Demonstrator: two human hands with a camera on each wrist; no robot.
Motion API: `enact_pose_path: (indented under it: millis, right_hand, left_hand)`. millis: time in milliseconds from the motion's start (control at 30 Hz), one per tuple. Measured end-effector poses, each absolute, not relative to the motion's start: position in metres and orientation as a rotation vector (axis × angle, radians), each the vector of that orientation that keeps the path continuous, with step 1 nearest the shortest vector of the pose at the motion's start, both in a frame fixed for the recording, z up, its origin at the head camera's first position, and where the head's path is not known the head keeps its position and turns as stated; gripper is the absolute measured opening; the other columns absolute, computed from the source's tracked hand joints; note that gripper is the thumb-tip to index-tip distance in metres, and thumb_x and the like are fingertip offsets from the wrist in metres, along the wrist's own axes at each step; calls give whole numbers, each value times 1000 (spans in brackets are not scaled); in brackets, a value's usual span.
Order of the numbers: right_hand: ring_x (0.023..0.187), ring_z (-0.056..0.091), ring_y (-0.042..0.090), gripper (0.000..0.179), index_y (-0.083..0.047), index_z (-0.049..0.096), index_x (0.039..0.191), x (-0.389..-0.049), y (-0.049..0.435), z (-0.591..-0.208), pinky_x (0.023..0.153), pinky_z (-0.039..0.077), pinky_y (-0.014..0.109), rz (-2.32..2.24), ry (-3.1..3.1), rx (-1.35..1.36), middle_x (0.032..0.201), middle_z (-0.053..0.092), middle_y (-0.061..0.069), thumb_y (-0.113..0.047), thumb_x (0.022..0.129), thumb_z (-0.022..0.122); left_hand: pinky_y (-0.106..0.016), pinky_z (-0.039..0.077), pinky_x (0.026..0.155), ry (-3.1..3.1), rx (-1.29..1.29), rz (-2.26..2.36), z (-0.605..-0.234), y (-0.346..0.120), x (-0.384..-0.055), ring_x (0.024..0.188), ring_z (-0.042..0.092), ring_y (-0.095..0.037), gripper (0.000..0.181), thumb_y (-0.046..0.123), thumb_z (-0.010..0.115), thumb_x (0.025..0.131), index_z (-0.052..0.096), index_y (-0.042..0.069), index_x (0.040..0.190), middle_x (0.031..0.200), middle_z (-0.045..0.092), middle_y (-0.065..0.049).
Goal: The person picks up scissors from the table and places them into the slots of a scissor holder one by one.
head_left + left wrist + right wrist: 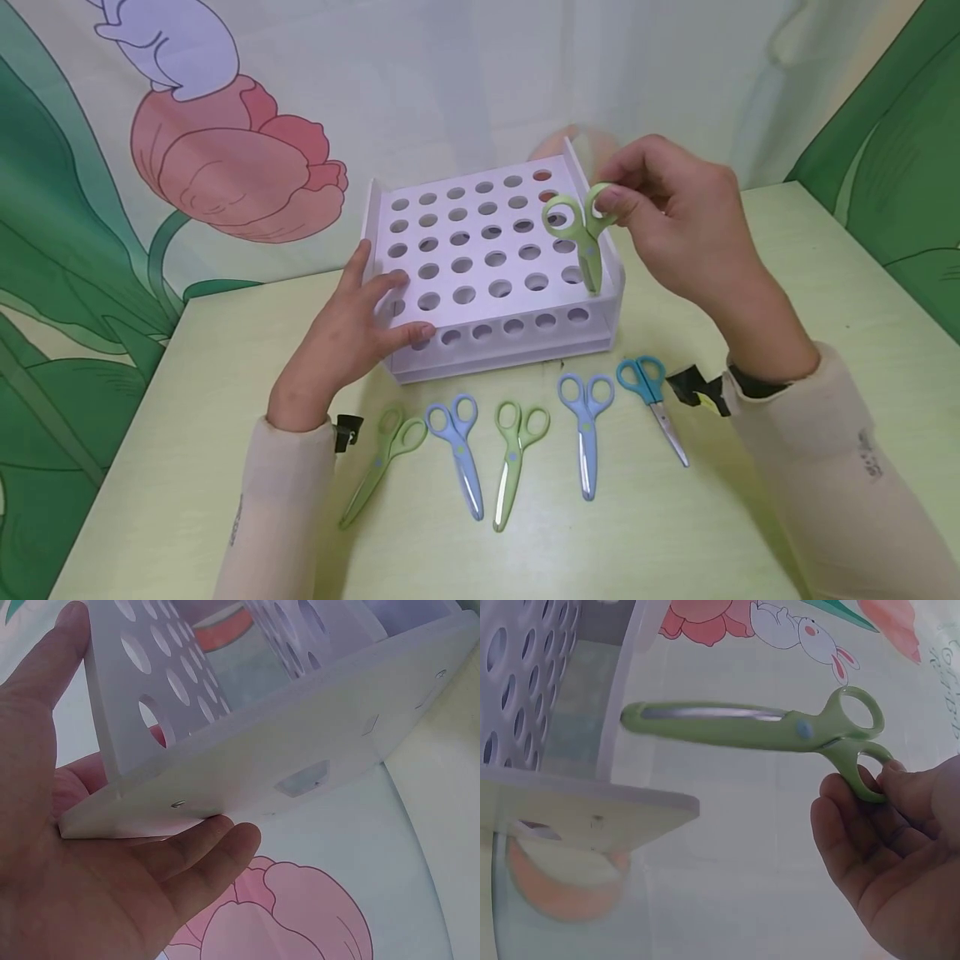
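My right hand [682, 225] pinches one handle loop of green scissors [588, 254] between thumb and fingers. The scissors hang blade-down, overlapping the rack's front right holes in the head view. In the right wrist view their blade tip [634, 718] appears close to the rack's side wall. At the left end of the white rack [480, 314], my left hand [337, 342] grips its side panel. The left wrist view shows fingers [199, 859] against the panel's outer face and another finger over the holed side. Rows of round holes cover the rack's top and front.
In front of the rack lie green scissors [372, 479] at the left, blue scissors [467, 467], more green scissors [512, 462], blue scissors [587, 442] and teal-handled scissors [651, 390] with a metal blade. Behind the table hangs a printed curtain [450, 83].
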State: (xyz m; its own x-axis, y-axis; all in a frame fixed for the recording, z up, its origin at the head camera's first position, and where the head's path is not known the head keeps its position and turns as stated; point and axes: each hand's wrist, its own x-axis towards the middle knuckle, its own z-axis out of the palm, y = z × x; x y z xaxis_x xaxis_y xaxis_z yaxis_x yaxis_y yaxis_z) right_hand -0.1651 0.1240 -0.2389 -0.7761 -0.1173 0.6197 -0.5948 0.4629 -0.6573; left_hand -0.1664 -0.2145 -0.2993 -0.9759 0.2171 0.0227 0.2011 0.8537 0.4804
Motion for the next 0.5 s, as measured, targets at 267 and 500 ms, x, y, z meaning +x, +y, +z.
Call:
enact_pose_path:
  millis: [267,500]
  right_hand:
    - [74,62,8,13,8,64,102,-168,119,-242,74,51,19,1309,-2183,619,88,67,11,0,94,69]
    - [73,62,8,12,10,63,102,-171,122,-244,73,52,20,1297,-2149,621,87,68,11,1,95,68]
  left_hand:
    - [-54,34,111,2997,332,764,-299,-214,-166,144,31,-42,79,49,81,84,52,9,146,169,-5,-7]
    - [-53,34,111,2999,332,755,-299,-214,-166,144,31,-42,79,49,80,84,52,9,146,169,-5,-7]
